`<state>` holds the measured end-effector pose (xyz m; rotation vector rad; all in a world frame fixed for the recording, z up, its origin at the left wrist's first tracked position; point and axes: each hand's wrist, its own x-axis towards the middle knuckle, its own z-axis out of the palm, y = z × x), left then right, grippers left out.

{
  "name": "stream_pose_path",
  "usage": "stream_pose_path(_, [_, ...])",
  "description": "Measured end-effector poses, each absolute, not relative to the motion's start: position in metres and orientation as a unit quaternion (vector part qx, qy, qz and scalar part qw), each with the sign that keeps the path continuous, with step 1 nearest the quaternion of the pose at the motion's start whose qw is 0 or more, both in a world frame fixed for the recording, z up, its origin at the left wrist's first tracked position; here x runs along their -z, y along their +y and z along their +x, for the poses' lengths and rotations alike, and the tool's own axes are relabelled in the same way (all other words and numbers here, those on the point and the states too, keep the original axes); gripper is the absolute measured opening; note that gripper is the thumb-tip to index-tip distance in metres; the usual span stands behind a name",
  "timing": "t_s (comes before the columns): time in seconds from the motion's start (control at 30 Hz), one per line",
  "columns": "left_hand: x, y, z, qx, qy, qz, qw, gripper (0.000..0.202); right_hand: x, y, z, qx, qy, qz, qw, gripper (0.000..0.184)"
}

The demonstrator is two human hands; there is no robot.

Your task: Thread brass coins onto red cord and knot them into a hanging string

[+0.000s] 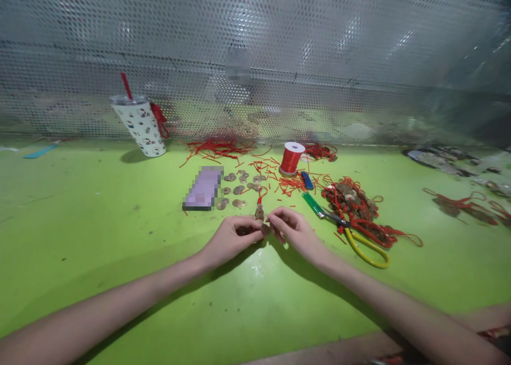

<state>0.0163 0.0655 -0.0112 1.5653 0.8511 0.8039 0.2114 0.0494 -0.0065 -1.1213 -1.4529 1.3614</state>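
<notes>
A coin string (260,212), several bronze coins tied in a row with red cord and a loop on top, stands out above my fingertips at the middle of the table. My left hand (235,236) pinches its lower end between thumb and fingers. Close against it on the right, my right hand (293,227) has thumb and forefinger pressed together by the lowest coin; what they grip is too small to make out. Loose bronze coins (238,190) lie just beyond my hands, beside a blurred purple phone-like slab (203,188).
Right of my hands lie yellow-handled scissors (367,250), a green lighter (313,204), a blue lighter (307,180) and a heap of corded coins (351,199). Behind are a red cord spool (291,158), red cords (219,148), a tumbler (141,126) and a perforated metal panel (255,46).
</notes>
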Motion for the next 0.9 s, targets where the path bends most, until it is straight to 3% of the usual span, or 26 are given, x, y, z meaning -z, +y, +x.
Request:
stream_pose_path(0.4, [0.0093,0.0662,0.015,-0.346,0.377,0.653,0.559,0.016,0.0053,0.0426,0.2085,-0.457,-0.653,-0.433,0.421,0.013])
stream_pose_path(0.73, [0.0048,0.0629,0.0164,-0.328,0.396,0.623,0.59,0.035,0.0044,0.0405,0.2058,-0.44,-0.661,-0.433,0.427,0.011])
stream_pose_path(0.9, [0.0044,0.0619,0.0152,-0.326,0.383,0.653,0.566,0.024,0.0058,0.0386,0.2055,-0.413,-0.679,-0.43,0.429,0.007])
